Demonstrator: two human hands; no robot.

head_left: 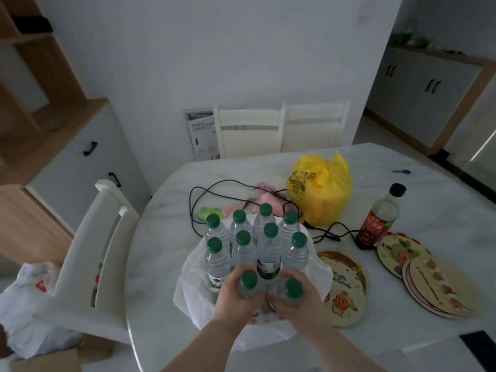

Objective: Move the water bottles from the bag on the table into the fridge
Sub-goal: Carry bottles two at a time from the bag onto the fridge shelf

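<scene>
The left hand (233, 299) has its fingers curled round one bottle (248, 281), and the right hand (298, 304) grips a second bottle (292, 289) just beside it. Both are at the near side of the white bag (192, 280) on the desk (161, 237). Eight more bottles (270, 238) stand upright in the bag behind them.

views: one, head.
station: worn on the person's head, above and behind the left hand (233, 296) and right hand (300, 302).
facing: forward and down, over the table (166, 237) toward the wall (214, 63).
lens: wide-angle, straight lines bowed near the edges.
nearness: close; both hands low at centre, forearms cut by the bottom edge.
field: water bottles (269, 248) at and just beyond the hands; yellow bag (319, 194) farther beyond the right hand; chair (99, 237) left of the left hand; cabinet (80, 162) well beyond and left of it.
</scene>
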